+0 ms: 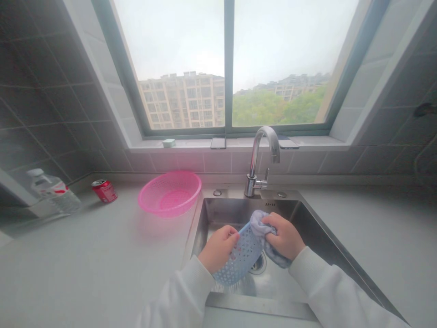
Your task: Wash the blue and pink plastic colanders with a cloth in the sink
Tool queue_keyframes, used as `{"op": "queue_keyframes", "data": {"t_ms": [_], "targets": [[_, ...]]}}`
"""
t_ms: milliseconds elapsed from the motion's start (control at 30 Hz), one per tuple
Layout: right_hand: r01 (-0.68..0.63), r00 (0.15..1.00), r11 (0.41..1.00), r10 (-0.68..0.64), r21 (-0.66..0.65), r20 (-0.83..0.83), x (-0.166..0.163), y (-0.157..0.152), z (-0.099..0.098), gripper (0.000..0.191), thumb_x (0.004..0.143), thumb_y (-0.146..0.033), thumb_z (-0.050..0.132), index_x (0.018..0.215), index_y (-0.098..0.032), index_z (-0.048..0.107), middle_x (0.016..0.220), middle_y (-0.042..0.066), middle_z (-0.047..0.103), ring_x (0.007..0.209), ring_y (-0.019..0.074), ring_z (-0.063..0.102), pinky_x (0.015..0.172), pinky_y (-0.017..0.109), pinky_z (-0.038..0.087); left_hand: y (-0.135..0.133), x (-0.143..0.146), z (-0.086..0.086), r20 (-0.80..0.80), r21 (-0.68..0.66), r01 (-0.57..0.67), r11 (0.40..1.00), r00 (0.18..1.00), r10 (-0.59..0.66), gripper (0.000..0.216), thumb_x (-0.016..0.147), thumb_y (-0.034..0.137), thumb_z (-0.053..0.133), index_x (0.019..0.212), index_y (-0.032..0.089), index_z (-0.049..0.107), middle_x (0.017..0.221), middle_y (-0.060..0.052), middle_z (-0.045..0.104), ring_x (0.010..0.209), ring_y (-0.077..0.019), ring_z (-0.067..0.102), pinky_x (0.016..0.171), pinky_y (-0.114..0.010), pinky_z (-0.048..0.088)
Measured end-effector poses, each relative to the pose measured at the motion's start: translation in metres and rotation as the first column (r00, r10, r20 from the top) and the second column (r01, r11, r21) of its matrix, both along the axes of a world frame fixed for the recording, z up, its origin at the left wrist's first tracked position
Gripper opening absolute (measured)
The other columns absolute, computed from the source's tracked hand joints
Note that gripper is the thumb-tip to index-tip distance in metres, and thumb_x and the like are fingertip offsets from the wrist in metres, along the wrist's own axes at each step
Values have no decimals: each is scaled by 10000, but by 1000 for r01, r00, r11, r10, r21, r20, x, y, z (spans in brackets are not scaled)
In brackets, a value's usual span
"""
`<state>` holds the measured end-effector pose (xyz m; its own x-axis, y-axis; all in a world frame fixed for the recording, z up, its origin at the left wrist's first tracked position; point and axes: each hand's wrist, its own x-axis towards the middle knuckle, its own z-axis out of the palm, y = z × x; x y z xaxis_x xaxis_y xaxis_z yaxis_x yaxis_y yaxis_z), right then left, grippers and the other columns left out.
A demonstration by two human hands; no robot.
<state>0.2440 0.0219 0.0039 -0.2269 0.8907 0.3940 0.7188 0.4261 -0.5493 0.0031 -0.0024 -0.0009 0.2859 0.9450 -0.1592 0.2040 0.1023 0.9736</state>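
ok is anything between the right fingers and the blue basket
Yes: a bunched cloth, held by the right fingers against the upper right end of the blue basket. Nothing else visible is in the way.

left grip: pinched | right grip: clenched | arms: extended forward

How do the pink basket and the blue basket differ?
Colour: the pink basket is bright pink; the blue basket is pale blue.
Place: the pink basket sits on the counter, while the blue basket is held over the sink by the left hand.
Pose: the pink basket opens upward; the blue basket is tilted.
Both are pierced with holes.
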Motion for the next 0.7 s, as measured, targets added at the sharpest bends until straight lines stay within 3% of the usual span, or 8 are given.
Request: {"op": "queue_keyframes", "data": {"t_ms": [100,200,333,467,700], "targets": [[-40,998,999,40,9,42,-9,-8,2,220,679,-187,529,824,-215,692,814,28,587,754,191,591,707,304,448,0,-1,-1,-27,11,32,999,999,-31,303,913,403,463,939,167,651,760,-28,601,650,-169,546,551,-262,409],[-37,998,999,37,15,42,-10,-9,3,213,681,-181,530,821,-215,688,815,29,590,755,187,592,708,299,447,-1,-3,-1,-84,104,35,994,996,-26,360,946,419,422,983,170,679,817,-47,634,735,-190,580,617,-275,421],[-9,1000,1000,8,25,29,-8,-6,2,211,684,-188,524,819,-207,685,832,35,603,768,193,597,720,307,452,0,-7,1,-257,245,-16,970,963,80,403,998,441,347,927,195,659,856,-52,666,805,-207,597,718,-300,412],[-14,999,1000,13,15,51,-10,-8,2,249,681,-186,517,856,-204,694,841,39,603,779,201,607,728,316,455,1,-12,7,-383,282,-62,958,908,171,416,1019,417,292,891,203,626,871,-61,673,849,-226,607,767,-326,398],[-23,998,998,20,59,51,-11,-8,4,256,672,-167,522,854,-204,699,802,36,593,736,195,607,690,301,455,-2,-7,13,-198,142,-74,987,975,102,313,981,338,352,1012,179,620,843,-51,646,731,-199,599,639,-294,435]]}}
